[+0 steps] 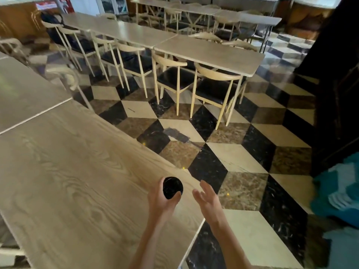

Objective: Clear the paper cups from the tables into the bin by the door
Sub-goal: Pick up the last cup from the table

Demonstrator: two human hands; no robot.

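We see our left hand [162, 200] wrapped around a small round cup with a glossy black lid [172, 187], fingers curled on its far side and the thumb pressed against the near rim, so the cup is held upright above the near corner of the long pale wood-grain table [73, 171]. Only the dark top shows from above; the cup's wall is hidden by the grip, and we cannot tell its material. Our right hand [206, 199] hangs just beside the cup, apart from it, palm turned inward and fingers spread loosely, holding nothing. It sits out past the table's edge, over the chequered floor of black, cream and brown marble tiles [229, 158]. Across the aisle stands a second row of light wooden tables [209, 53] with cream-framed chairs with dark seats [215, 88] tucked beneath them, and a further row behind. A dark backpack [51, 19] rests on a chair at the far left end of that row. At the right edge we make out a blurred teal and white cloth shape [340, 189] beside a tall dark panel [338, 74].
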